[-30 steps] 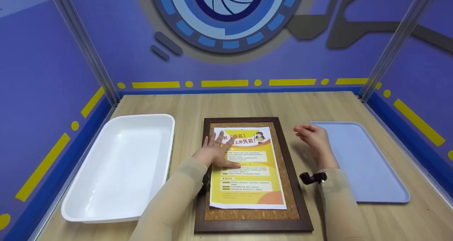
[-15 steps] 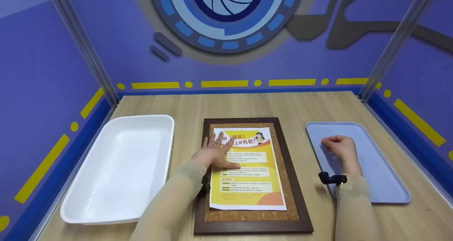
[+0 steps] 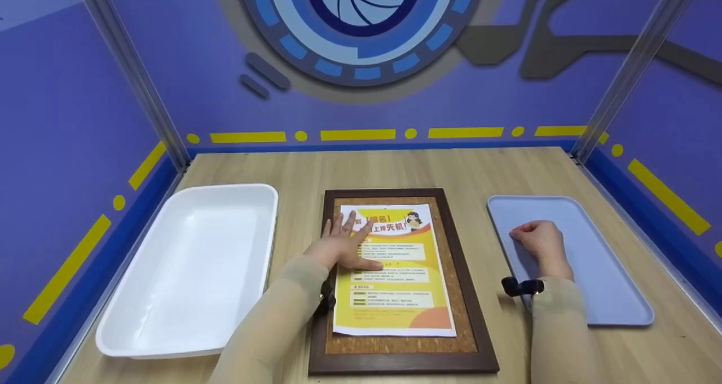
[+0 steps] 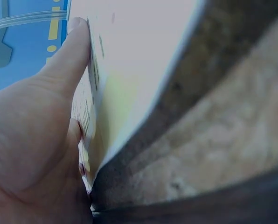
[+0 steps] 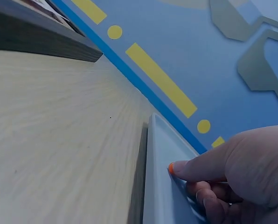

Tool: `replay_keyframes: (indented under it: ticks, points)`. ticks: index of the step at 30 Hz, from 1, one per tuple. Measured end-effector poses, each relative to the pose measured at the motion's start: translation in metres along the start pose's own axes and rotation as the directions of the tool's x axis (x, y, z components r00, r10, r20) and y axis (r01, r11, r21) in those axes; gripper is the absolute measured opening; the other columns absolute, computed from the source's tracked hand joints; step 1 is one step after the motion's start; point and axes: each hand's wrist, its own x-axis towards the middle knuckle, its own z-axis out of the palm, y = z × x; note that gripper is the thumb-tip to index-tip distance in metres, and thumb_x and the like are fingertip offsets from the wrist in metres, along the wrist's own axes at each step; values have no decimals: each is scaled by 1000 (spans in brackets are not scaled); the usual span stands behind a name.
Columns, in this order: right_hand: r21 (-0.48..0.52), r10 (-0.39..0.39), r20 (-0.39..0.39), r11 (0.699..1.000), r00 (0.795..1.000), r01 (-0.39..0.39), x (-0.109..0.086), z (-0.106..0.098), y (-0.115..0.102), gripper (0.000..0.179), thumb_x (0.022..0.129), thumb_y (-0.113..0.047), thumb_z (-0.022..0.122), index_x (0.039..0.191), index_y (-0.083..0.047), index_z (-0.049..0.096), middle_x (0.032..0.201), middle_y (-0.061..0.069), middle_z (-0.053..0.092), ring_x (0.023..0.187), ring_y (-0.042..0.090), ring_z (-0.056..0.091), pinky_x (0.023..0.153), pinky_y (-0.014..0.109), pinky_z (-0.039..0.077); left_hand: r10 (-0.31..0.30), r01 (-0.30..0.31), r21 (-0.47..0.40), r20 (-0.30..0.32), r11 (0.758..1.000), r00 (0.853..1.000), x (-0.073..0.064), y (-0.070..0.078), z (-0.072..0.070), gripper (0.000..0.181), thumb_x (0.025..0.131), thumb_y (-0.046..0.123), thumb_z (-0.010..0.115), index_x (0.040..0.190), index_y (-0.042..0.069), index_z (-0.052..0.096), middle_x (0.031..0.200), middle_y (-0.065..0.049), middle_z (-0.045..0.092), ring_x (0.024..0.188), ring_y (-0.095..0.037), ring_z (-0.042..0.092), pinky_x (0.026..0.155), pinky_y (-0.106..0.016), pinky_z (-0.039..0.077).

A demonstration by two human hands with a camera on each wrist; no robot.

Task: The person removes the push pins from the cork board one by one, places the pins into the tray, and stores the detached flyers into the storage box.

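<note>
The person's left hand lies spread on a yellow and white printed paper sheet, with the fingers apart and the thumb pointing to the right. This sheet rests on a rectangular brown cork board with a dark wooden frame, in the middle of the pale wood-patterned table. The hand covers the left part of the printed title, and the smaller lines are too small to read. In the left wrist view the sheet's near edge is blurred, and most of the fingers are hidden.

The right hand is over the left part of a shallow light-blue tray, on the right of the board. Its thumb and finger pinch a small round orange piece, which only the right wrist view shows clearly; the thumb hides part of it. I cannot tell whether this piece touches the tray. The other fingers are curled, partly in shadow.

On the left there is a deep white rectangular tray, apart from the board; the left forearm covers its near right corner. At the far side, the purple-blue wall has a round emblem, cut off at the top.
</note>
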Motion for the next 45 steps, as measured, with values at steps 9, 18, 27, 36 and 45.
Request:
replay_keyframes:
  ticks: [9,18,27,36,45]
  points:
    - [73,9,-21,997,1000,-7,-4,-6,-10,34,97,-17,65,118,9,67,117,30,68,98,35,65,79,34,50,11,-12,-84,-13,996,1000,-32,10,-11,111,84,49,82,167,24,13,173,-18,-9,161,-35,-12,132,-51,-3]
    - [177,-61,-60,982,996,71,-8,5,-44,39,101,-20,62,130,6,64,129,30,65,117,38,62,93,36,53,-21,-11,-238,-130,971,991,-54,11,-4,111,80,11,86,166,16,16,171,-25,14,159,-44,14,128,-57,23]
    - [490,-40,345,860,938,-144,-10,31,-75,55,105,-27,58,149,5,45,135,20,64,102,12,69,83,28,60,-11,-134,-475,-289,870,957,-62,0,-7,83,88,-6,69,160,-3,28,150,-28,52,136,-41,53,116,-51,42]
    - [584,-9,555,716,832,-382,-12,42,-79,61,107,-26,54,156,2,30,111,2,65,96,12,66,82,32,59,-164,-50,-668,-253,743,953,-60,-6,-8,65,93,-4,62,155,-1,40,121,-23,60,94,-25,61,66,-26,50]
    - [616,-71,591,683,803,-393,-14,38,-76,60,107,-19,52,157,4,28,108,-3,69,95,9,65,80,32,58,-188,-45,-794,-197,606,962,-49,-6,1,67,94,-3,66,155,-4,37,113,-22,66,88,-24,73,72,-35,65]
